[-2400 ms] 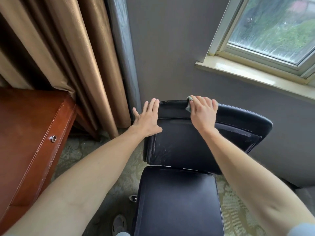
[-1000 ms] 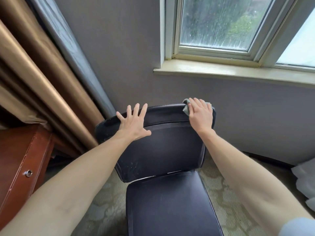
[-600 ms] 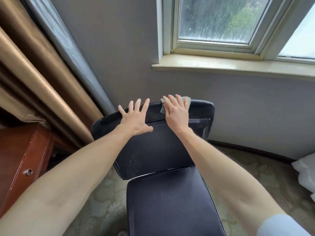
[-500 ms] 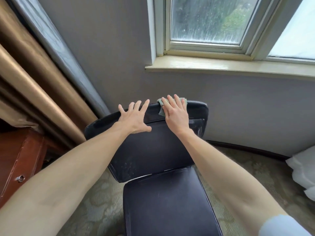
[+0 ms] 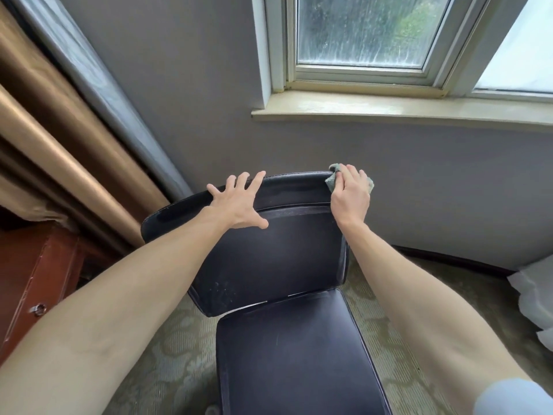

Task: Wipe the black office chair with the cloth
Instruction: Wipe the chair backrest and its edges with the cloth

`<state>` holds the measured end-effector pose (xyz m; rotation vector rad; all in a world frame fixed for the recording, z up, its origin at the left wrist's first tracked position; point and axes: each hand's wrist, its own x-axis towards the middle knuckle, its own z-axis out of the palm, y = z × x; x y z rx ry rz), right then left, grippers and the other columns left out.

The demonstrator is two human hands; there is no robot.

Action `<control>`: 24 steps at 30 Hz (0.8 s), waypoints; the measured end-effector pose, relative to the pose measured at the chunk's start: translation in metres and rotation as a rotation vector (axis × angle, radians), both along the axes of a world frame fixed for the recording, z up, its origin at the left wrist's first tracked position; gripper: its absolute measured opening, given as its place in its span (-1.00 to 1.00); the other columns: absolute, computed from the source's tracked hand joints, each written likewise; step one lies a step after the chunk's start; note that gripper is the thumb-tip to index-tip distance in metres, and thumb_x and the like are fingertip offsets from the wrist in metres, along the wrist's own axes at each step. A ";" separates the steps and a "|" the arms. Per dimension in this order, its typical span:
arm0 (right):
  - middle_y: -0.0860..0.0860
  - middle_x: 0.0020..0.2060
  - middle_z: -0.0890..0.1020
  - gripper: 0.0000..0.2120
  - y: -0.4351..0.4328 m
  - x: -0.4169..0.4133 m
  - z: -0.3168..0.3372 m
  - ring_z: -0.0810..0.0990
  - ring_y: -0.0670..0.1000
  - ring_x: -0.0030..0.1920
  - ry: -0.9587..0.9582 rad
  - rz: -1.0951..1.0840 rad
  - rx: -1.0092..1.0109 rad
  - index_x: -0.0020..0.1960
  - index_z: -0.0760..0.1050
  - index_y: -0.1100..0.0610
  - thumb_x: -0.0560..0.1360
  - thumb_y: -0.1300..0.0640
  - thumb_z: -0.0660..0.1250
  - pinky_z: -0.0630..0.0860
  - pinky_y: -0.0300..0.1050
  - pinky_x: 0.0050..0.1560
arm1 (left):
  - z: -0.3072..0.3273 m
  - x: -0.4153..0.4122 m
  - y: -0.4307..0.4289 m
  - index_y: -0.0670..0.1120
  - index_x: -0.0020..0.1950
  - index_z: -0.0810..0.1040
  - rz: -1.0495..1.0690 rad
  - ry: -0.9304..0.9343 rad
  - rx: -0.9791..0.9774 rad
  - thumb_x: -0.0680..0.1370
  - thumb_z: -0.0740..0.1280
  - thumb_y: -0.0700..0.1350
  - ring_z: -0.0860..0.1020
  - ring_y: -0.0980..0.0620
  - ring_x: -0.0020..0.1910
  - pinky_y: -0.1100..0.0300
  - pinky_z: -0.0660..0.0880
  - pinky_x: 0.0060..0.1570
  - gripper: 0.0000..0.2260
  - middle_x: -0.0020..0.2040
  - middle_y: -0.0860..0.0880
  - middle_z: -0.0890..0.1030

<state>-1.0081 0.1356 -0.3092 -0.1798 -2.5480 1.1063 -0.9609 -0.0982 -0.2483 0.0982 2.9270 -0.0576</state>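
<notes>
- Sliding right along the backrest point(image 5: 269, 256) rim, the right hand point(image 5: 350, 194) has carried the cloth point(image 5: 331, 178) from beside the left hand point(image 5: 239, 203) to the backrest's right corner, fingers curled over it.
- Left hand lies flat and splayed on the backrest's upper left, holding nothing.
- Rim wipe looks nearly done; next, the black office chair point(image 5: 299, 354) probably needs downward strokes over the speckled lower backrest.
- Smooth padded leatherette; soft, bunched grey-green cloth.
</notes>
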 end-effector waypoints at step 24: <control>-0.04 0.12 0.59 -0.73 -0.203 0.049 0.017 0.45 0.22 0.21 0.234 0.444 0.494 0.23 0.50 0.05 0.62 0.10 0.12 0.29 0.19 0.30 | -0.008 0.108 -0.166 0.13 0.58 -0.16 0.223 0.103 0.067 0.38 0.35 0.30 -0.20 -0.08 0.56 -0.37 -0.10 0.42 -0.05 0.60 -0.02 -0.16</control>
